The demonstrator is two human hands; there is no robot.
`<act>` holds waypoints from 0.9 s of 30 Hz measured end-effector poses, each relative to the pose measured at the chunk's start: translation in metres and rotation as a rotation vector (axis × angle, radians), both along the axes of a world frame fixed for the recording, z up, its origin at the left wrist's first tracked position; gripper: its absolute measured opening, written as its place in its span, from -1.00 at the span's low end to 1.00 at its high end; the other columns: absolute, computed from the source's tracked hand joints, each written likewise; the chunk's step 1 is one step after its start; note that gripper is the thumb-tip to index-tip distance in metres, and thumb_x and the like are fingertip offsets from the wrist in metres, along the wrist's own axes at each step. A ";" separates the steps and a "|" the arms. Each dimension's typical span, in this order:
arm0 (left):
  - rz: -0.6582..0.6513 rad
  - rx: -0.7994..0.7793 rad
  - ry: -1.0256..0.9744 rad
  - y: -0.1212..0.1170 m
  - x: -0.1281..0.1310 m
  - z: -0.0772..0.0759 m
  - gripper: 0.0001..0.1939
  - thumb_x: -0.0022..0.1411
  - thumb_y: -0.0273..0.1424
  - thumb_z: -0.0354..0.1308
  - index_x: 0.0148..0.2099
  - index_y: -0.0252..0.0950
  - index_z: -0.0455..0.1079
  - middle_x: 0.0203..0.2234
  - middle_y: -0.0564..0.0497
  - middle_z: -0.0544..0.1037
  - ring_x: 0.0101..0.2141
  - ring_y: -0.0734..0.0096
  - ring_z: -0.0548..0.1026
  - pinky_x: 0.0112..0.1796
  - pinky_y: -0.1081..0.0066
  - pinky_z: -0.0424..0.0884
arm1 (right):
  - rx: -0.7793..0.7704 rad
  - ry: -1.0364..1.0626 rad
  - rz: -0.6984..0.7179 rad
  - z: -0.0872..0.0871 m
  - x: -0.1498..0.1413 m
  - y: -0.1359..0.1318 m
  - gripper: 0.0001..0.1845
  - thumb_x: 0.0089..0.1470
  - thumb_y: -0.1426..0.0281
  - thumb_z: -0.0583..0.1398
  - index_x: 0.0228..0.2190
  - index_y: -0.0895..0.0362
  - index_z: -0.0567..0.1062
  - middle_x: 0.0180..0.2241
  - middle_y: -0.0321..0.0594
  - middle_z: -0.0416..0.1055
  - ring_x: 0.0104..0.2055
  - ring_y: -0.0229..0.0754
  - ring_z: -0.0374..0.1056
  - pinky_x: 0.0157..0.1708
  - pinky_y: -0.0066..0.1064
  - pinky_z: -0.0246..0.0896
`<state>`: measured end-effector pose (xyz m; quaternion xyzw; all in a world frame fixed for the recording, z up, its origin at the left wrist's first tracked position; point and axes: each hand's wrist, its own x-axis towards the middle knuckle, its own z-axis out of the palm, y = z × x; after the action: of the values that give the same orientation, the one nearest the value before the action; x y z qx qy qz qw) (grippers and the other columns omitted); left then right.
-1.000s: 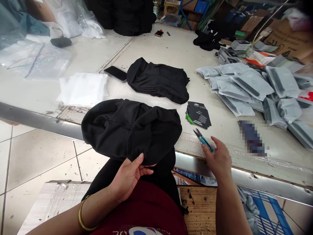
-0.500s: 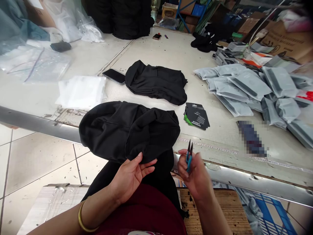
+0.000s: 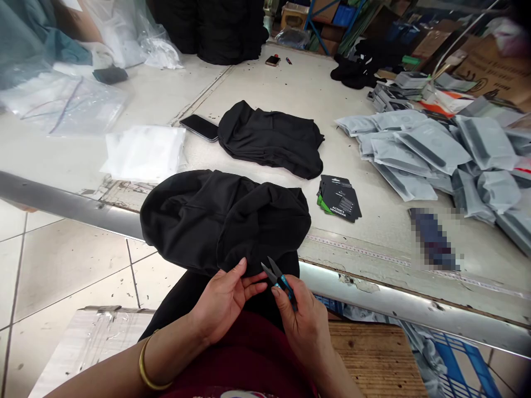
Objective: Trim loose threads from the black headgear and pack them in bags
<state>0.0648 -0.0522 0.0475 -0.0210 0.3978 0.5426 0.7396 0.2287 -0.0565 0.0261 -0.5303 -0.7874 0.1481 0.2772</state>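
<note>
The person's left hand (image 3: 222,301) is partly open, its fingers curving up under the lower edge of a bunched black garment (image 3: 224,221), with a gold bangle (image 3: 148,369) on that wrist. The garment sits at the bottom centre of the frame, bulging over the metal edge of the desk (image 3: 70,203) and hanging down over the person's lap. The right hand (image 3: 305,329) is closed around the teal handles of a pair of thread snips (image 3: 282,283), whose dark blades stand apart and point up and to the left, just beside the left fingers and the garment's lower edge; whether they touch the cloth is hard to tell. A second black garment (image 3: 271,139) lies flat on the desk above centre, with a black phone (image 3: 201,127) just to its left and a white plastic packet (image 3: 143,153) further left. Black-and-green card tags (image 3: 339,198) lie right of centre, near a measuring tape (image 3: 357,250) along the desk's front edge. Grey mailer bags (image 3: 431,148) are heaped at the right.
</note>
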 end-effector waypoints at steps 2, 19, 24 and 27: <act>0.002 -0.006 -0.001 -0.001 0.000 -0.001 -0.89 0.10 -0.40 0.27 -0.36 -0.37 0.47 -0.32 -0.07 0.57 -0.23 0.23 0.54 -0.28 0.39 0.50 | -0.002 -0.001 -0.031 0.000 0.000 0.000 -0.73 0.20 0.25 0.03 -0.21 0.17 0.38 -0.48 -0.23 0.45 -0.54 -0.22 0.39 -0.58 -0.48 0.15; 0.004 -0.008 -0.013 -0.002 0.000 -0.005 -0.90 0.12 -0.41 0.25 -0.38 -0.36 0.47 -0.35 -0.04 0.56 -0.19 0.19 0.53 -0.28 0.39 0.49 | -0.013 0.005 -0.025 -0.001 -0.001 0.000 -0.75 0.22 0.28 0.03 -0.28 0.17 0.42 -0.52 -0.25 0.43 -0.55 -0.26 0.36 -0.56 -0.49 0.14; -0.001 0.000 -0.014 -0.002 0.000 -0.004 -0.89 0.11 -0.40 0.27 -0.38 -0.35 0.46 -0.33 -0.04 0.55 -0.14 0.13 0.51 -0.28 0.39 0.48 | -0.198 0.247 -0.123 0.003 0.004 0.003 -0.77 0.17 0.23 0.06 -0.31 0.11 0.42 -0.58 -0.34 0.36 -0.60 -0.31 0.25 -0.58 -0.50 0.13; -0.008 -0.005 0.000 -0.002 0.000 -0.002 -0.88 0.11 -0.39 0.26 -0.34 -0.35 0.47 -0.30 -0.04 0.55 -0.14 0.11 0.51 -0.28 0.39 0.48 | -0.366 0.544 -0.203 0.005 0.005 0.009 -0.71 0.19 0.19 -0.01 -0.28 0.10 0.39 -0.56 -0.36 0.29 -0.63 -0.34 0.16 -0.61 -0.50 0.12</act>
<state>0.0652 -0.0537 0.0451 -0.0214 0.3991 0.5386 0.7417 0.2338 -0.0475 0.0315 -0.5881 -0.5879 0.3947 0.3908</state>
